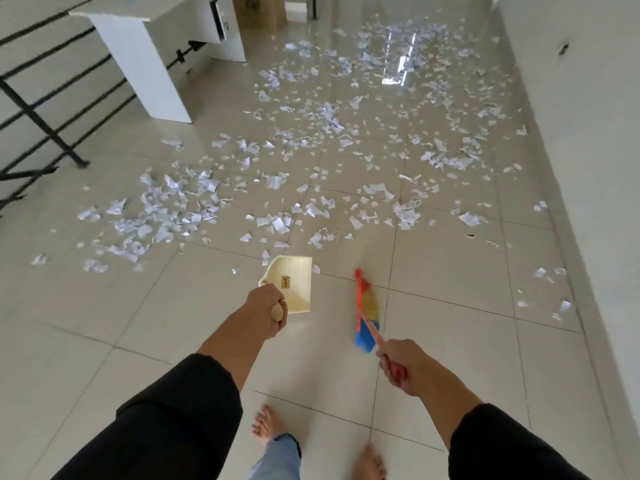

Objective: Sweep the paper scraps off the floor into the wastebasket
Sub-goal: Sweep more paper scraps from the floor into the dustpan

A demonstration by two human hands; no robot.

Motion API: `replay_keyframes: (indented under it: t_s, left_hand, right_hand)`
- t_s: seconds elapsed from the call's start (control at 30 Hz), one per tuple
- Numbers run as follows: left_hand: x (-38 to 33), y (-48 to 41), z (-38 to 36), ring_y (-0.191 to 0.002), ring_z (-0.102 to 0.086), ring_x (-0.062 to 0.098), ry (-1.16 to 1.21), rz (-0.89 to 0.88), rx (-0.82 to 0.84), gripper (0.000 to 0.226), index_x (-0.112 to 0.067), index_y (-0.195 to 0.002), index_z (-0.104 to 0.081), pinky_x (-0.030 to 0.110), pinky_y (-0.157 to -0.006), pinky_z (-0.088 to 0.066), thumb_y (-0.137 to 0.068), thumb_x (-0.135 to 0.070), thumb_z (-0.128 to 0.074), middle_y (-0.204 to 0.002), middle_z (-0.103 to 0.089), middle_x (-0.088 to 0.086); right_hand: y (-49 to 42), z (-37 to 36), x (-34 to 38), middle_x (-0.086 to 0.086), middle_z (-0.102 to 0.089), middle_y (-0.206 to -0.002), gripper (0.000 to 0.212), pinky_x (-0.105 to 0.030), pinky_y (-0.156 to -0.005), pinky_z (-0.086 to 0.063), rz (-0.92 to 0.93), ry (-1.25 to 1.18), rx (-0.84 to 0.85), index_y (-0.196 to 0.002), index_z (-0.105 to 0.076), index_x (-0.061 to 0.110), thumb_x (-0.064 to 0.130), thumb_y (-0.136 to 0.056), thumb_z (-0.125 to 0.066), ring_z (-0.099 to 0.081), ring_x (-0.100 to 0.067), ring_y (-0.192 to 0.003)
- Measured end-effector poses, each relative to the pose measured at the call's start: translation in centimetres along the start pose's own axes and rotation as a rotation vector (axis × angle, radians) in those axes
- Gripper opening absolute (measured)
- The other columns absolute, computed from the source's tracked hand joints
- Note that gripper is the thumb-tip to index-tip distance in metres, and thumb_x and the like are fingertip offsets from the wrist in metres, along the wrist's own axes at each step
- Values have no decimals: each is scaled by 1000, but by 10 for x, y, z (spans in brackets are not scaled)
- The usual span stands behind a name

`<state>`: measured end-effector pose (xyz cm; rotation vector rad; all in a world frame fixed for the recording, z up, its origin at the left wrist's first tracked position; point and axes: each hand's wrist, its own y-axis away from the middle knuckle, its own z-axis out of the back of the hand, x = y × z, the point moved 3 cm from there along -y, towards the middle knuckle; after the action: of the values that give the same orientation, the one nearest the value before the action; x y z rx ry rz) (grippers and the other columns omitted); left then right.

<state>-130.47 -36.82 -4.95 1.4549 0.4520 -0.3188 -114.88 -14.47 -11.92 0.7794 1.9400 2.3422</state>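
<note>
Tiled floor (433, 323), scattered white scraps (277, 223)

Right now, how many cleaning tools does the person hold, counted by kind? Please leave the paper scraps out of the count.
Dustpan, cream, held by the left hand: 1
Broom, red handle with blue and tan head, held by the right hand: 1
Total: 2
</note>
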Motion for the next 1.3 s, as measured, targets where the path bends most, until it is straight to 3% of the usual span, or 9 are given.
replay_keyframes:
  t_s: [0.13, 0.3, 0.4, 0.53, 0.67, 0.77, 0.9, 1.13, 1.3]
  left_hand:
    - [-24, -18, 28, -42, -48, 8, 36, 23, -37, 25, -15, -107, -59, 14, -38, -45, -93, -1, -45, -73, -53, 4]
    - [-59, -42, 73, -41, -49, 9, 49, 54, -56, 21, -11, -104, -59, 15, -34, -44, -91, 2, -47, -74, -53, 7]
    - [-83, -58, 96, -29, -46, 8, 72, 74, -62, 19, -9, -101, -59, 15, -34, -43, -91, 2, -47, -69, -53, 6]
    - [-111, -76, 122, -43, -49, 8, 86, 80, -77, 16, -9, -94, -59, 14, -36, -45, -91, 1, -47, -72, -54, 6]
    - [-133, -91, 140, -49, -49, 9, 122, 75, -99, 16, -11, -95, -58, 15, -38, -47, -93, 0, -46, -77, -54, 6]
    - [-148, -100, 149, -40, -48, 8, 160, 70, -110, 20, -15, -103, -60, 15, -40, -48, -94, -3, -45, -78, -55, 5]
    - [-167, -110, 158, -44, -49, 9, 200, 57, -100, 26, -18, -110, -59, 15, -38, -47, -94, -4, -46, -81, -55, 4]
    - [-187, -117, 141, -43, -48, 9, 212, 65, -58, 17, -12, -98, -58, 15, -40, -48, -94, 0, -47, -73, -53, 5]
    - [-199, -132, 122, -32, -45, 8, 208, 85, -25, 18, -10, -106, -56, 15, -32, -41, -94, 0, -48, -65, -51, 5]
  right_hand:
    - [0, -26, 41, -7, -53, -53, 10, -20, -38, -32, 80, 382, -56, -93, -61, -2, 4, -91, -54, -39, -12, -38]
    - [2, -65, 78, -10, -61, -66, 26, -19, -35, -38, 265, 740, -243, -112, -59, 3, 6, -92, -44, -44, -13, -32]
    - [-7, -107, 93, -12, -61, -66, 27, -21, -35, -37, 282, 680, -238, -113, -58, -1, 3, -91, -43, -43, -14, -33]
    - [-30, -168, 108, -9, -52, -56, 25, -20, -33, -29, 130, 337, -89, -113, -59, -10, -1, -91, -50, -35, -11, -35]
    - [-36, -216, 114, -2, -50, -55, 8, -17, -38, -31, 9, 95, 105, -92, -62, 4, 3, -92, -54, -39, -9, -45]
    - [-32, -229, 120, 0, -51, -58, 6, -16, -36, -33, 24, 15, 164, -92, -61, 6, 4, -93, -55, -41, -7, -44]
    - [-28, -220, 140, 0, -52, -58, 8, -18, -37, -32, 117, 59, 108, -98, -63, 6, 5, -93, -57, -42, -7, -43]
    - [-51, -181, 192, -10, -54, -52, 21, -19, -32, -27, 200, 254, -211, -104, -62, -11, -1, -88, -52, -37, -15, -35]
    - [-84, -165, 236, -12, -53, -63, 40, -16, -29, -30, 117, 280, -277, -131, -53, -2, -3, -91, -47, -42, -12, -42]
